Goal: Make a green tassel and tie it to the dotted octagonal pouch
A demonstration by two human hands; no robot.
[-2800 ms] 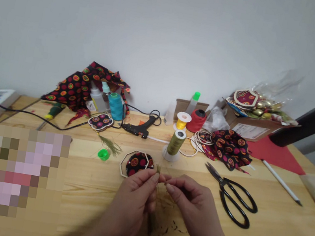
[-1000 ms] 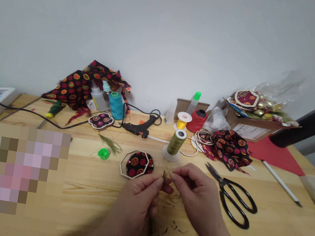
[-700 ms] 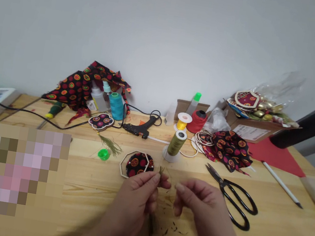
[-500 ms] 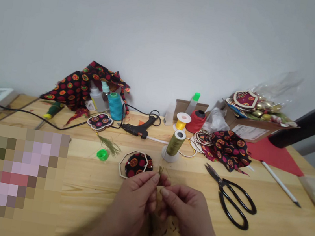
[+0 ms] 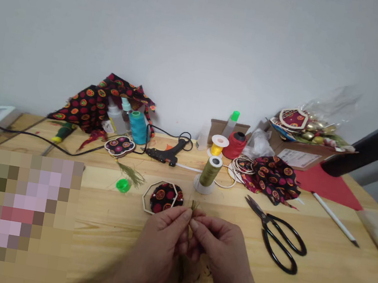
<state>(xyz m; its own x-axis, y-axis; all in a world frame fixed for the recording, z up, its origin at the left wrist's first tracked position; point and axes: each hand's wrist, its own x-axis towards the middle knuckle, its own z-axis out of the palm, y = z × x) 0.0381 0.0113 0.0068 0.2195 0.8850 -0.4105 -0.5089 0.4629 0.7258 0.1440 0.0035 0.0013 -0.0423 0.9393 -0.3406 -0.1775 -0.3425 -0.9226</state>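
Note:
Between thumb and fingers, my left hand [image 5: 166, 233] pinches a bundle of olive-green thread [image 5: 194, 205], its short ends poking up above the fingertips. My right hand [image 5: 221, 242] is closed in a pinch against the same bundle, the two sets of fingertips touching. Most of the bundle is hidden by the fingers; a dark tail hangs below them. Just beyond the left hand lie an octagonal wooden frame [image 5: 145, 196] and a round patterned fabric piece [image 5: 163, 197]. An olive thread spool [image 5: 210, 172] stands upright behind the hands.
Black-handled scissors [image 5: 270, 226] lie open to the right, with a white pencil [image 5: 336, 220] farther out. A glue gun [image 5: 167, 152] with its cable, a teal spool [image 5: 138, 128], a green cap [image 5: 122, 185] and patterned cloth [image 5: 273, 176] lie toward the wall.
My right hand has moved slightly left, bringing its fingertips against the thread bundle and my left hand. My left hand stays almost in place.

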